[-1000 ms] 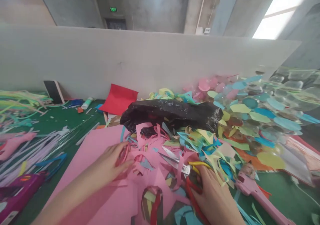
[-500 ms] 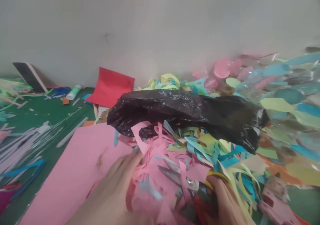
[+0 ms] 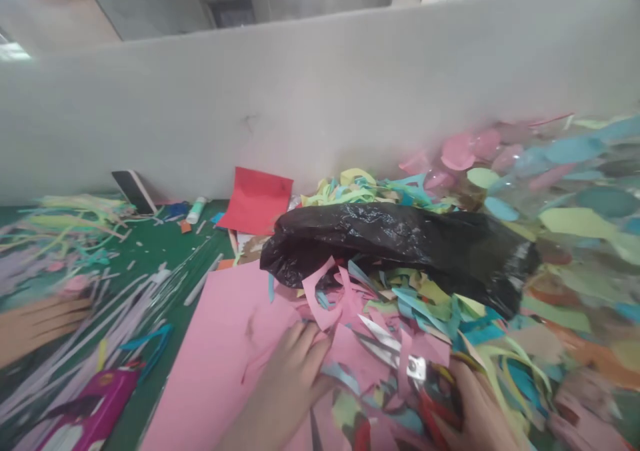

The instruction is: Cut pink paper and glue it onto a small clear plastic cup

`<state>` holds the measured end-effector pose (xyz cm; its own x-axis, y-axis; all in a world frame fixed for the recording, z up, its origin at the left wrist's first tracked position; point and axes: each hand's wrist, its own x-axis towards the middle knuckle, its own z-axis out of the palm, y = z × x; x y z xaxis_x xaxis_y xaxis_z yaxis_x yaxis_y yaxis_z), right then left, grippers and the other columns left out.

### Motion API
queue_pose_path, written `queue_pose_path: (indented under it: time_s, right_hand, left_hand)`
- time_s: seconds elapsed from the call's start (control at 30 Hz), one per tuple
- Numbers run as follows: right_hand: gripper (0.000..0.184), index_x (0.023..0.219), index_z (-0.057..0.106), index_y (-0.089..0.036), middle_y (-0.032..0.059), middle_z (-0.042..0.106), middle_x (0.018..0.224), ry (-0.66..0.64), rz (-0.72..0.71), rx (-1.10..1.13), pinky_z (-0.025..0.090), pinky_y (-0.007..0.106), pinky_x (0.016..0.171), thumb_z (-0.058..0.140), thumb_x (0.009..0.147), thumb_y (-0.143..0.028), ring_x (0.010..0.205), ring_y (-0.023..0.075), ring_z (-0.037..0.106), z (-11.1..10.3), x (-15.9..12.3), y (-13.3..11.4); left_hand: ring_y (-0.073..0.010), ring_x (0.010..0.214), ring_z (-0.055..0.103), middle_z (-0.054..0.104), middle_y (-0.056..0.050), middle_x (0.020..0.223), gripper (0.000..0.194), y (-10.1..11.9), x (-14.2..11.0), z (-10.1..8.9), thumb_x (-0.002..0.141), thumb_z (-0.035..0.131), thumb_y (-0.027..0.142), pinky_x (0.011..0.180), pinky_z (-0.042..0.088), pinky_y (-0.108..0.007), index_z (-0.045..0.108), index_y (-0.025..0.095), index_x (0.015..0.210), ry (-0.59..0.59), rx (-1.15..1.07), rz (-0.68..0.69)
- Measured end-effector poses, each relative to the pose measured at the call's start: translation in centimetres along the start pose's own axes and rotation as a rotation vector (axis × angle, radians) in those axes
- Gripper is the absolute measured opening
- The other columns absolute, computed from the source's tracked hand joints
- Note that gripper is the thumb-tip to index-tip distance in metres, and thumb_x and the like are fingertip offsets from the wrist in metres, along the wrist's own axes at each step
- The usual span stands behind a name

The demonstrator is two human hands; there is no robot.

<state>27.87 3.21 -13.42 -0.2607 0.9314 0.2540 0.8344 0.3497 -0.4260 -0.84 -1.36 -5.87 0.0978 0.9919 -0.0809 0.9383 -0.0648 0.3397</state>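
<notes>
My right hand (image 3: 477, 401) grips scissors (image 3: 387, 347) by their red and yellow handles. The blades point up and left, slightly apart, and a pink paper strip lies across them near the pivot. My left hand (image 3: 287, 381) lies at the right edge of a large pink paper sheet (image 3: 200, 364). Its fingers are bent and closed on pink paper scraps (image 3: 320, 304), though the fingertips are partly hidden. Around and below the scissors spreads a heap of pink, blue, green and yellow cuttings (image 3: 425, 307).
A crumpled black plastic bag (image 3: 400, 237) lies behind the cuttings, before a grey partition (image 3: 320, 97). Red paper (image 3: 257, 201), a glue stick (image 3: 196, 209) and a phone-like slab (image 3: 134, 191) stand farther left. Another person's hand (image 3: 45, 324) is near pale strips and a magenta case (image 3: 95, 407).
The view has tilted up and shifted left, showing the partition's top and another person's hand. My left hand's fingers have bent, and the pink scraps between my hands lie lower and more spread.
</notes>
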Motion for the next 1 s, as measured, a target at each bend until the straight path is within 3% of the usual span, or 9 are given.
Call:
queue_pose_path:
  time_s: [0.03,0.17,0.33,0.5,0.6,0.73,0.87,1.0]
  right_hand:
    - [0.032,0.108,0.059,-0.023,0.0131,0.069,0.107,-0.02,0.019,0.024,0.057,0.041,0.076,0.059,0.081,-0.041,0.097,0.0314,0.069,-0.3,0.4,-0.2]
    - [0.03,0.102,0.065,-0.022,0.009,0.07,0.096,-0.069,0.091,0.158,0.056,0.036,0.075,0.062,0.079,-0.041,0.089,0.0265,0.07,-1.5,1.4,-1.5]
    - [0.034,0.112,0.064,-0.022,0.0075,0.07,0.096,-0.095,0.121,0.342,0.055,0.032,0.073,0.056,0.08,-0.029,0.085,0.0228,0.068,-4.3,1.9,-3.0]
    - [0.034,0.106,0.066,-0.021,0.0081,0.073,0.096,-0.109,0.126,0.502,0.055,0.031,0.073,0.062,0.074,-0.03,0.088,0.0248,0.069,-6.9,2.4,-2.8]
    - [0.033,0.106,0.067,-0.021,0.0103,0.074,0.1,-0.101,0.157,0.572,0.056,0.031,0.075,0.062,0.075,-0.031,0.093,0.026,0.07,-7.6,2.8,-2.6]
    - [0.036,0.106,0.068,-0.02,0.0117,0.074,0.107,-0.125,0.16,0.597,0.057,0.032,0.08,0.067,0.072,-0.031,0.099,0.0271,0.07,-7.3,3.1,-2.7]
    - [0.036,0.108,0.067,-0.022,0.0095,0.075,0.103,-0.024,0.178,0.602,0.057,0.03,0.077,0.065,0.073,-0.033,0.097,0.0257,0.071,-6.2,3.0,-2.8]
    - [0.028,0.099,0.067,-0.023,0.0093,0.074,0.099,0.023,0.134,0.586,0.056,0.027,0.071,0.063,0.074,-0.035,0.093,0.0245,0.071,-5.3,2.8,-2.6]
  left_hand:
    - [-0.0318,0.11,0.058,0.068,-0.01,0.115,0.023,0.3,0.0,0.0,0.084,0.067,0.019,0.092,0.052,-0.047,0.069,0.022,0.107,0.003,0.005,0.01]
    - [-0.0302,0.119,0.057,0.067,-0.01,0.12,0.046,0.7,0.1,0.2,0.078,0.045,-0.005,0.096,0.05,-0.046,0.067,0.022,0.108,0.027,0.02,0.057]
    - [-0.027,0.108,0.064,0.069,-0.01,0.113,0.048,1.1,0.6,-2.1,0.072,0.041,-0.002,0.091,0.052,-0.041,0.068,0.022,0.104,-0.019,-0.098,0.006]
    - [-0.0262,0.112,0.063,0.069,-0.008,0.117,0.028,2.4,1.9,-7.0,0.083,0.044,0.017,0.093,0.051,-0.039,0.067,0.026,0.096,0.23,-0.256,-0.052]
    - [-0.023,0.088,0.065,0.069,-0.005,0.096,0.021,3.8,2.7,-10.6,0.087,0.043,0.029,0.078,0.052,-0.033,0.063,0.024,0.086,0.354,-0.317,-0.07]
    - [-0.0188,0.071,0.059,0.063,0.0,0.076,0.022,6.4,4.5,-15.3,0.087,0.047,0.038,0.063,0.046,-0.026,0.062,0.023,0.08,0.459,-0.301,-0.049]
    - [-0.0175,0.072,0.059,0.066,0.002,0.076,0.02,8.7,8.7,-20.1,0.087,0.052,0.038,0.062,0.044,-0.024,0.065,0.022,0.086,0.526,-0.209,0.072]
    - [-0.0185,0.072,0.058,0.066,-0.004,0.078,0.023,9.2,15.6,-24.6,0.091,0.049,0.034,0.064,0.042,-0.028,0.064,0.018,0.085,0.713,0.102,0.143]
